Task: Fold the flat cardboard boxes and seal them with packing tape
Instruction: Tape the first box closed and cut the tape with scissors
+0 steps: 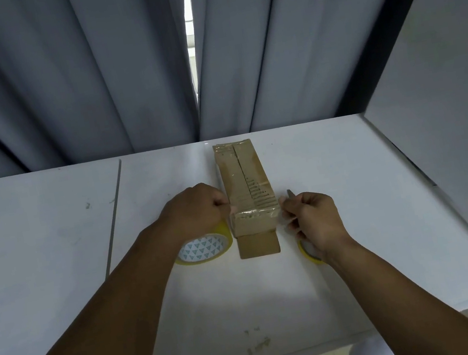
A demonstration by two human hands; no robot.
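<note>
A long, narrow cardboard box [246, 181] lies on the white table [52, 256], pointing away from me, with shiny tape along its top. An open flap [258, 245] sticks out flat at its near end. A strip of clear tape [256, 212] runs across the box's near end. My left hand [193, 212] is curled over a yellow tape roll [204, 246] just left of the box. On the box's right side, my right hand [312, 220] grips scissors with a yellow handle [308, 253] and a blade tip [290, 193] pointing up; its fingers touch the tape's end.
Grey curtains [84, 78] hang right behind the table's far edge. A white partition [448, 108] walls off the right side. A seam [114, 217] runs down the tabletop on the left. The table's near edge has scuff marks [257, 345].
</note>
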